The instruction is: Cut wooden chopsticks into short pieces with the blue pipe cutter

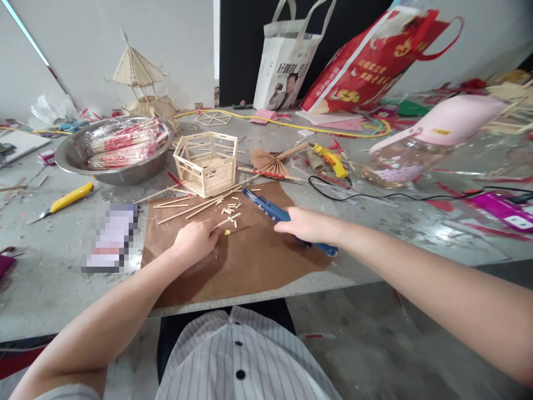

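Left hand (pixel 195 240) pinches thin, pale wooden stick (pixel 229 220) above brown flat sheet (pixel 245 269) on grey tabletop (pixel 37 300); right hand (pixel 306 225) grips long blue handheld tool (pixel 266 206), apart from stick. Short pale wooden pieces (pixel 229 211) lie between. Hexagonal pale stick frame (pixel 204 182) stands beyond. Step looks like trimming; next move calls for steady stick, tool lined up on it.

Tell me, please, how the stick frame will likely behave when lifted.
The stick frame is probably light, because its sides are mostly gaps. Its thin rails look fragile and might snap if squeezed. Its low, wide shape suggests little tipping.
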